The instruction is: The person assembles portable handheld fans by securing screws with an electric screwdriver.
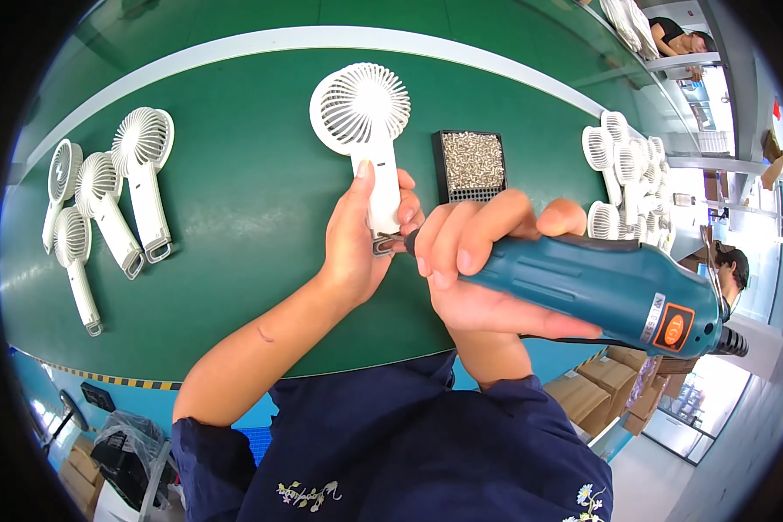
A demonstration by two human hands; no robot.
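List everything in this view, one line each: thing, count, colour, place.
handheld fan: one, white, centre of the belt, handle held in the left hand
electric screwdriver: one, teal with a black cable end, in the right hand, tip at the bottom end of the fan's handle
screw tray: one, black, full of silvery screws, right of the held fan
fans on the left: four, white, lying on the belt's left part
fans on the right: a pile, white, count unclear, at the belt's right edge
conveyor belt: one, green
cardboard boxes: several, brown, lower right on the floor
left hand: wrapped around the fan's handle
right hand: wrapped around the screwdriver's front
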